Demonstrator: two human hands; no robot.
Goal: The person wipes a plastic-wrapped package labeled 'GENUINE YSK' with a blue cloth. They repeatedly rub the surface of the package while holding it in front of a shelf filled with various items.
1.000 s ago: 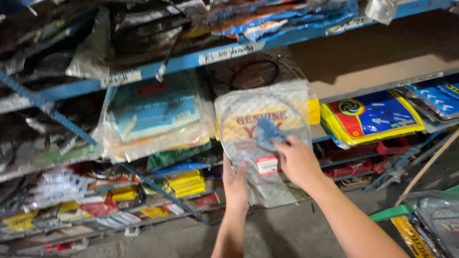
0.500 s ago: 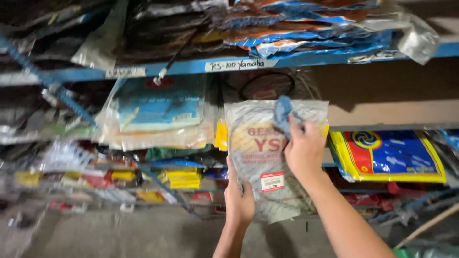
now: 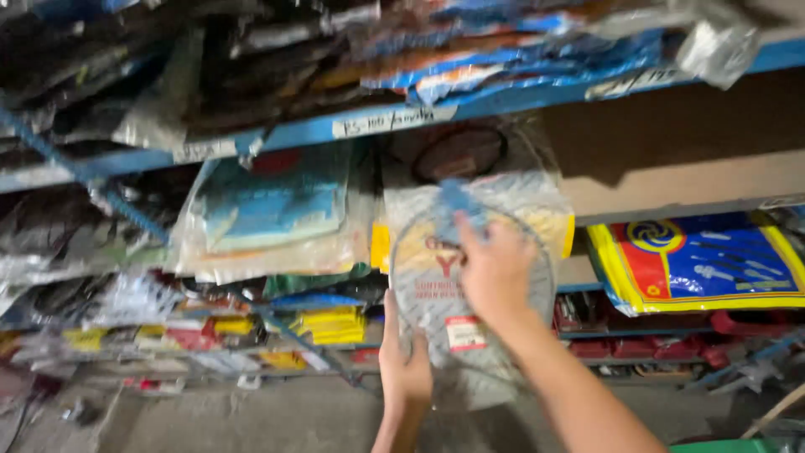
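My left hand (image 3: pixel 404 362) grips the lower edge of a clear plastic packet (image 3: pixel 428 277) with a coiled cable inside and a red and yellow printed card, held up in front of the shelves. My right hand (image 3: pixel 495 270) presses a small blue cloth (image 3: pixel 457 208) against the packet's upper front. The picture is blurred by motion.
A blue metal shelf rail (image 3: pixel 352 126) with paper labels runs above the packet. Stacks of bagged parts (image 3: pixel 277 214) fill the left shelves. A yellow, blue and red packet (image 3: pixel 692 262) lies on the right shelf. Below are low shelves of small yellow boxes (image 3: pixel 331 323) and a concrete floor (image 3: pixel 277 419).
My right hand with the blue cloth moved left and slightly up across the packet's top. The left hand keeps its grip below. The view shifted a little.
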